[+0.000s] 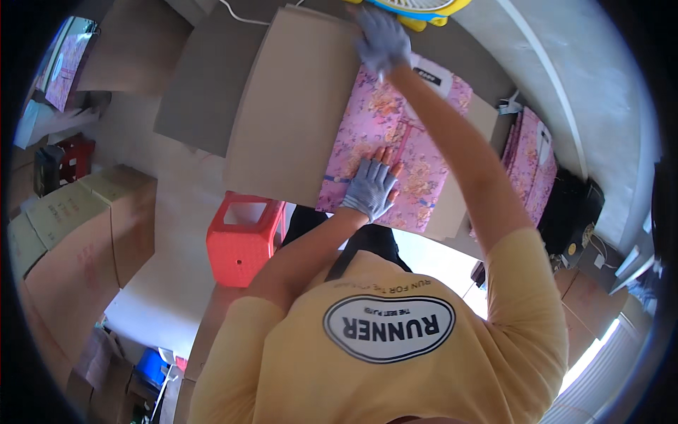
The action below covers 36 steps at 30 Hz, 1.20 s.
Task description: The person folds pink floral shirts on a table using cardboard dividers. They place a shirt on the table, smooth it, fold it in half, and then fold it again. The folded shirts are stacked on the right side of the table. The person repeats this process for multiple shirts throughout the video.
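Note:
A flat, folded pink floral piece (381,127) lies on a sheet of brown cardboard (282,113) in front of me; a dark label on a pale patch shows at its far end. Whether it is cloth or a bag I cannot tell. My left hand (371,187), in a grey fingerless glove, rests flat on its near part with the fingers spread. Stretched over the far end, my gloved right hand (385,42) is close to the cardboard's far edge and a blue and yellow fan (417,8). Motion blurs its fingers, and any hold is hidden.
More folded pink floral pieces (530,152) stand at the right, beside a black bag-like bundle (572,212). A red plastic stool (240,240) is at the table's near left. Large cardboard boxes (85,226) fill the left side. A pale wall borders the far right.

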### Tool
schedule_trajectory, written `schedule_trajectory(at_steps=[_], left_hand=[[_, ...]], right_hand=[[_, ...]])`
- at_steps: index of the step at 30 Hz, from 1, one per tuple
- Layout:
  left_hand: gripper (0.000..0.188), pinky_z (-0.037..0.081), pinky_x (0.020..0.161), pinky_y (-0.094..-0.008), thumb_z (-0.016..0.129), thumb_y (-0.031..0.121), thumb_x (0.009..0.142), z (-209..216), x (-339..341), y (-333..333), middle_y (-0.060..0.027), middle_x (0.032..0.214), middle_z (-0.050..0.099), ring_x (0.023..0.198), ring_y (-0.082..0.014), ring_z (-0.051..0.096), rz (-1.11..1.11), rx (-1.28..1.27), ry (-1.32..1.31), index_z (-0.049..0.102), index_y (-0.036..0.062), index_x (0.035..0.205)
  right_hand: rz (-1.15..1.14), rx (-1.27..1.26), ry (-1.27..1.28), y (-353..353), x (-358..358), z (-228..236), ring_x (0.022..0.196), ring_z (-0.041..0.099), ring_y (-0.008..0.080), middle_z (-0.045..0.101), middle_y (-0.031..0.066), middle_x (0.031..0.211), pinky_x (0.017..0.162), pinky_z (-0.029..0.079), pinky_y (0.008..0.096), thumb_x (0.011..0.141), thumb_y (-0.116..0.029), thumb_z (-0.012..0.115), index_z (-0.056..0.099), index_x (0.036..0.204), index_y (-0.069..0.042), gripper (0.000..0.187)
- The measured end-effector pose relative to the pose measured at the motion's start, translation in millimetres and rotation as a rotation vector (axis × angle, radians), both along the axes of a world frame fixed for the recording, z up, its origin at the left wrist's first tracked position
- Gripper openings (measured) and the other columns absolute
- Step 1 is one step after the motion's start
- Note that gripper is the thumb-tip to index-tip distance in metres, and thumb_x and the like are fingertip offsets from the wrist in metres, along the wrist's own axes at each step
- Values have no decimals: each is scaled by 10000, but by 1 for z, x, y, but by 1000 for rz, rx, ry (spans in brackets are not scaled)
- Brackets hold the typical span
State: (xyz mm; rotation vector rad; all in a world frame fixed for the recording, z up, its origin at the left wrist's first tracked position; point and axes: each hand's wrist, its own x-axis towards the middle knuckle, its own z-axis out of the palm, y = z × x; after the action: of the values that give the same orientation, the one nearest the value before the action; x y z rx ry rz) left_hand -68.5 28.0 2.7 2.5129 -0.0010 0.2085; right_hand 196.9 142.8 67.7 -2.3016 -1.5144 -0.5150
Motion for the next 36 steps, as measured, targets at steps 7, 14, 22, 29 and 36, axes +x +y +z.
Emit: schedule_trajectory(at_steps=[7,14,22,29,36], left_hand=[[644,198,1109,-580,494,374,883,-2,-34,-20,-256,1514,240,1398,-416,242,-21,-37,123,346,99,1447],[630,205,1111,-591,484,380,893,-18,-39,-27,-265,1497,271,1384,-438,260,29,-48,12,351,87,1434],[564,248,1088,-605,452,399,910,-32,-27,-26,-279,1458,337,1354,-449,319,73,71,-266,439,62,1362],[580,297,1056,-557,493,326,880,-7,-45,-26,-242,1466,353,1331,-404,382,24,-16,-30,413,84,1401],[589,322,1051,-524,518,308,842,-9,-46,-28,-231,1427,406,1321,-380,400,-34,18,-73,440,67,1374]], right_hand=[[-10,-30,82,60,50,-78,1166,501,345,531,161,1261,989,421,425,835,-420,527,507,1278,-80,559],[315,-367,155,16,-134,-55,952,606,302,631,113,1004,827,479,430,831,-304,550,610,1032,-134,271],[863,-287,367,-55,-248,-36,991,593,277,618,109,1043,930,440,445,758,-297,605,628,993,-99,309],[144,-122,3,51,10,-76,905,601,311,625,120,973,811,486,438,751,-239,604,612,954,-102,245],[21,79,-148,58,37,-82,977,571,347,615,129,1061,821,486,450,862,-321,528,578,1041,-100,289]])
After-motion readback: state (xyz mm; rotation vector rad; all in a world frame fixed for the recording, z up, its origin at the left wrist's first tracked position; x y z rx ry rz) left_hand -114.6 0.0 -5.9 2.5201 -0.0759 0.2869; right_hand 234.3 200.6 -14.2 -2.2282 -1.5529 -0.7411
